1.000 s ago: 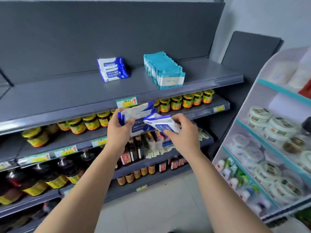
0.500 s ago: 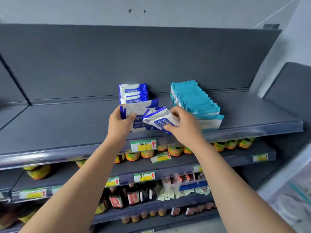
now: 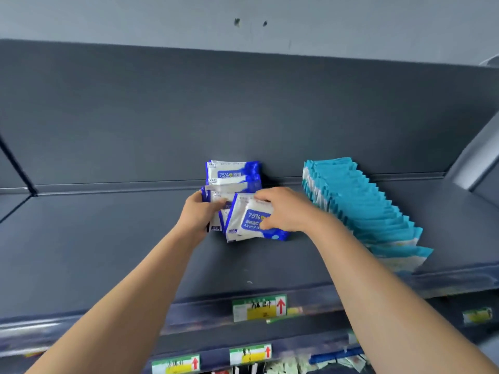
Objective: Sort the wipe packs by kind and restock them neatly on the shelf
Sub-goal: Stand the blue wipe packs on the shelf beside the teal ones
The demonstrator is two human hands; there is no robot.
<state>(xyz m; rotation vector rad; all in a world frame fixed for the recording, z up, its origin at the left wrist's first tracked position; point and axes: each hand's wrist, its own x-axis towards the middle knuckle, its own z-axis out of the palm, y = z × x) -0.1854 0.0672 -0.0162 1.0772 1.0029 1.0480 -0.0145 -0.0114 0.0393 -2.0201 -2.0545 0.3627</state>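
On the dark grey top shelf [image 3: 108, 238], two blue-and-white alcohol wipe packs [image 3: 232, 172] stand against the back panel. Just in front of them my left hand [image 3: 198, 213] grips a small bunch of the same blue packs [image 3: 216, 197]. My right hand [image 3: 286, 209] holds one blue alcohol wipe pack [image 3: 249, 224] by its top and right side, its lower edge down at the shelf surface. To the right, a long row of teal wipe packs [image 3: 372, 211] stands upright, running from the back panel toward the shelf's front edge.
Price labels [image 3: 259, 307] with red arrows hang on the shelf's front rail. A lower shelf with more labels and small goods [image 3: 337, 360] shows at the bottom. The shelf surface left of my hands is bare grey metal.
Both hands have moved up and forward over the top shelf, carrying the blue packs toward the two at the back. The right hand's pack has come down to the shelf surface.
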